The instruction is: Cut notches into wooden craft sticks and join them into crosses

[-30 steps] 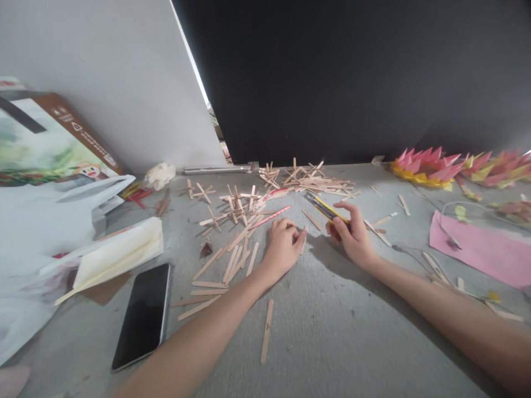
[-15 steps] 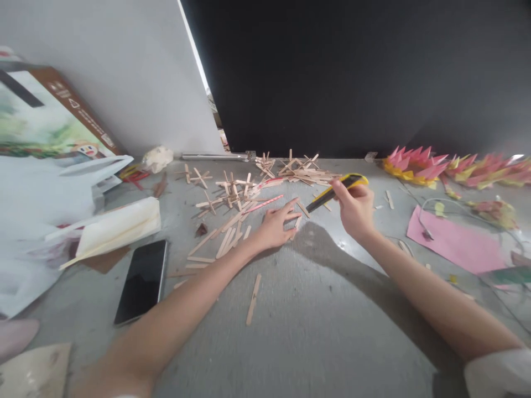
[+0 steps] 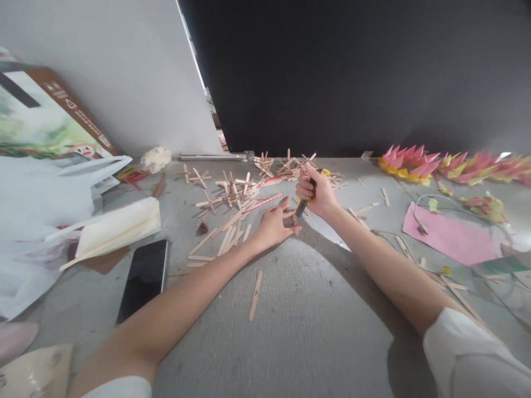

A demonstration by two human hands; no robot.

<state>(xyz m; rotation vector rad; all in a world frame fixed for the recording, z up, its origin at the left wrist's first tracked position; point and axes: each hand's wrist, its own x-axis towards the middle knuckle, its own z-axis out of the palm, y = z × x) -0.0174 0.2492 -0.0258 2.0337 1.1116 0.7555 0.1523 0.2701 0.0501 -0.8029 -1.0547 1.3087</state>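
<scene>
Pressed down on the grey table, my left hand holds a short wooden craft stick at its ends between thumb and fingers. My right hand is wrapped round a black and yellow utility knife, tilted so its lower end meets the stick between my left fingertips. Whether the blade cuts in is too small to tell. Behind my left hand lie a red-and-white striped stick and a heap of crossed craft sticks. More loose sticks lie to its left.
A black phone lies by my left forearm, with white plastic bags farther left. Pink and yellow folded-paper pieces sit at the back right, near pink paper and a cable. A dark panel rises behind the table.
My right hand has moved left with the utility knife and brought it down to the stick, its grip now a fist. My left hand stays nearly in place.
</scene>
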